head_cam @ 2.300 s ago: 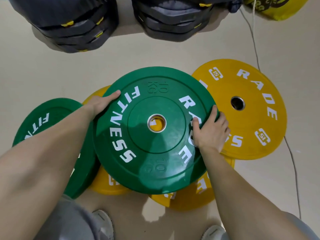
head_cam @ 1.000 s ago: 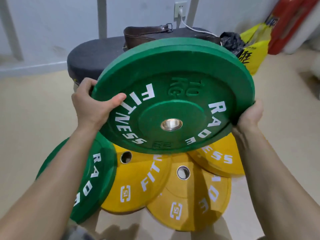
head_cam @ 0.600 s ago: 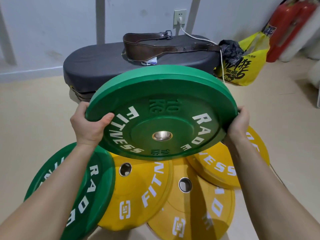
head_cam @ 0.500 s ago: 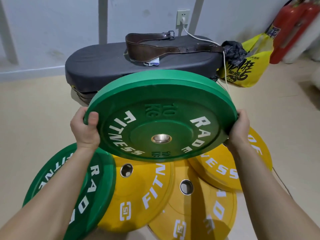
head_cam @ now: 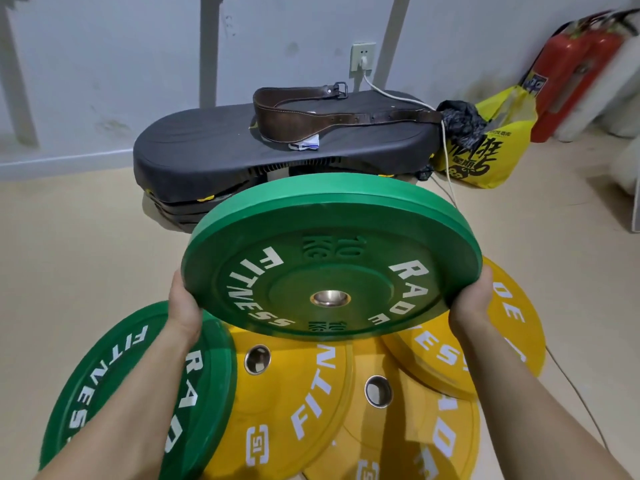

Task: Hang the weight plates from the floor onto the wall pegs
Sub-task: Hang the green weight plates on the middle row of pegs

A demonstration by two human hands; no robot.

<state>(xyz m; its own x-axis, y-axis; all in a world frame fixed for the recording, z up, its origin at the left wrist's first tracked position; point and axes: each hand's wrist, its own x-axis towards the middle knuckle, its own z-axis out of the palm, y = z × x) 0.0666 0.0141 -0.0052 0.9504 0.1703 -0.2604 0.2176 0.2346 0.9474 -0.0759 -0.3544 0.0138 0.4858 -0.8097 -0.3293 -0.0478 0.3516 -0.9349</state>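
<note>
— So, where's the plate right now?
— Off the floor [head_cam: 69, 237] and out in front of me. The green plate [head_cam: 329, 251] hangs above the pile, tilted so its lettered face looks at me and its far edge sits higher. My left hand [head_cam: 185, 306] grips the rim on one side and my right hand [head_cam: 471, 303] grips it on the other. The fingers of both are out of sight behind the plate.
— Heavy?
— It's marked 10 KG, so I'd say heavy enough to want both hands. It looks thick, stiff and rubbery. I don't expect it to flex, and I doubt a knock would hurt it. The rim is fat and smooth, though, so I judge a slip to be the real risk, more so if one hand lets go.
— Where would you hold it to hang it?
— On opposite sides of the rim, as now, so the metal-ringed centre hole [head_cam: 330, 298] is left free for the peg. I'd keep my fingers off the back face near the hole, or they could get pinched against the wall.
— Can you see the pegs?
— No, none in view. Ahead there's only the wall [head_cam: 104, 46] and a black pad [head_cam: 207, 157] with a leather belt [head_cam: 311, 112] lying on it.
— What's left down there?
— A second green plate [head_cam: 114, 386] lies by my left forearm. Three yellow plates [head_cam: 294, 393] overlap beneath the one I'm holding, all lying on the floor
</note>
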